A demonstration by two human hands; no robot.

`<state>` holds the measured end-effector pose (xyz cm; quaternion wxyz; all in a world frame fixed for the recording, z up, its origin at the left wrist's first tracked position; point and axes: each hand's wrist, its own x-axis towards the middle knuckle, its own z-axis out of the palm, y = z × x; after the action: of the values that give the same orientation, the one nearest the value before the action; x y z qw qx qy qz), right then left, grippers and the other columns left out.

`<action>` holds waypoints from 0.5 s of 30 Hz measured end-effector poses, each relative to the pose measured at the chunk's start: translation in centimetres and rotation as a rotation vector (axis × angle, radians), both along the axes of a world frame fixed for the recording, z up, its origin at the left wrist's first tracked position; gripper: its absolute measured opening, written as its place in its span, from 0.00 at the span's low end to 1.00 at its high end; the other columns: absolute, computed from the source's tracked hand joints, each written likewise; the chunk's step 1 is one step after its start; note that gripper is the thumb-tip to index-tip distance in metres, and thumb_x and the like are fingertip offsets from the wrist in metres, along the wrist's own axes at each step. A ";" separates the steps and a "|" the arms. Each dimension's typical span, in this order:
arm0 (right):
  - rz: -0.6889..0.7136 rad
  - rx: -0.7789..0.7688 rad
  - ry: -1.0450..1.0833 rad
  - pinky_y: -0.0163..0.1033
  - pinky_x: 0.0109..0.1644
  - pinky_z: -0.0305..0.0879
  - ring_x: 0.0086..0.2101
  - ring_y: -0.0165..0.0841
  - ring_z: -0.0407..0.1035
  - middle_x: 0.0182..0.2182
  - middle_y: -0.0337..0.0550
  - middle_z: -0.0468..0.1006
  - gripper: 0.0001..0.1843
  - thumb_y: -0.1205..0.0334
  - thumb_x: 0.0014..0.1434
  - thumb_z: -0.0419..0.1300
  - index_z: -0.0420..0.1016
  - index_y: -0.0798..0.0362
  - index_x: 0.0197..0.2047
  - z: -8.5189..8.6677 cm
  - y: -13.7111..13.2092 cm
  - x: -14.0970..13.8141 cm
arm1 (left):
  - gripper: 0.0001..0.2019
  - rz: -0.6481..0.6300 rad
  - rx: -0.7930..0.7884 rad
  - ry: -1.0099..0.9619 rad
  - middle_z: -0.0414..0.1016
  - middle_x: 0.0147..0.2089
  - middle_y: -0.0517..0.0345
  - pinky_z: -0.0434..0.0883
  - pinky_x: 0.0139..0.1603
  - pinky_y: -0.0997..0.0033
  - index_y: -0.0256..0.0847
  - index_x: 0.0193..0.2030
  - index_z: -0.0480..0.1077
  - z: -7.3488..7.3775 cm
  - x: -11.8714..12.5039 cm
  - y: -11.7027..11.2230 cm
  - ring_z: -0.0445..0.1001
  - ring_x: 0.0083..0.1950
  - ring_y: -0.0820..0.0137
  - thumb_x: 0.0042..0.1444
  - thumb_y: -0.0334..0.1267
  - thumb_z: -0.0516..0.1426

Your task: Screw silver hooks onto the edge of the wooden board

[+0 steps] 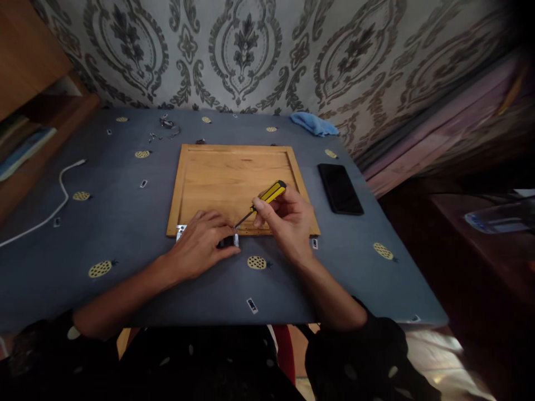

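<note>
My right hand point(295, 225) grips a screwdriver point(272, 192) by its yellow-and-black handle. The shaft slants down to the left, and its tip meets a metal fitting point(236, 240) at the front edge of a framed wooden panel point(225, 172). Over that fitting lies my left hand point(198, 242), fingers on top and thumb on the near side, holding it against the edge. A shiny plate with holes point(180, 230) shows left of the fingers; my hand hides whether it belongs to the same fitting. Small dark holes run along the panel's front edge, right of the tip.
A black phone point(340, 189) lies right of the panel, a blue cloth point(314, 123) behind it near the wall. Small metal parts point(166, 123) lie at the back left. A white cable point(62, 189) crosses the table's left side beside a wooden shelf point(62, 120).
</note>
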<state>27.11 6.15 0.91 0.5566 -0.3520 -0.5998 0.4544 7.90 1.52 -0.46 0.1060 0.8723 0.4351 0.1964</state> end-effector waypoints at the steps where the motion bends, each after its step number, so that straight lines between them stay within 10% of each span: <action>1: -0.028 0.003 0.001 0.33 0.23 0.68 0.19 0.23 0.67 0.24 0.30 0.71 0.19 0.48 0.55 0.72 0.68 0.49 0.31 0.0 0.0 0.0 | 0.13 -0.001 -0.003 -0.002 0.82 0.46 0.53 0.69 0.50 0.57 0.40 0.47 0.78 0.0 0.0 0.0 0.77 0.50 0.60 0.61 0.45 0.65; 15: -0.039 -0.002 -0.045 0.34 0.22 0.68 0.18 0.24 0.68 0.25 0.31 0.70 0.22 0.43 0.55 0.71 0.66 0.48 0.31 0.4 0.0 0.1 | 0.13 -0.004 -0.011 0.007 0.82 0.46 0.52 0.69 0.50 0.56 0.39 0.47 0.78 0.1 0.0 0.0 0.77 0.49 0.59 0.61 0.45 0.65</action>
<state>27.17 6.17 1.29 0.5514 -0.3744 -0.6048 0.4359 7.91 1.50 -0.36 0.1096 0.8732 0.4350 0.1908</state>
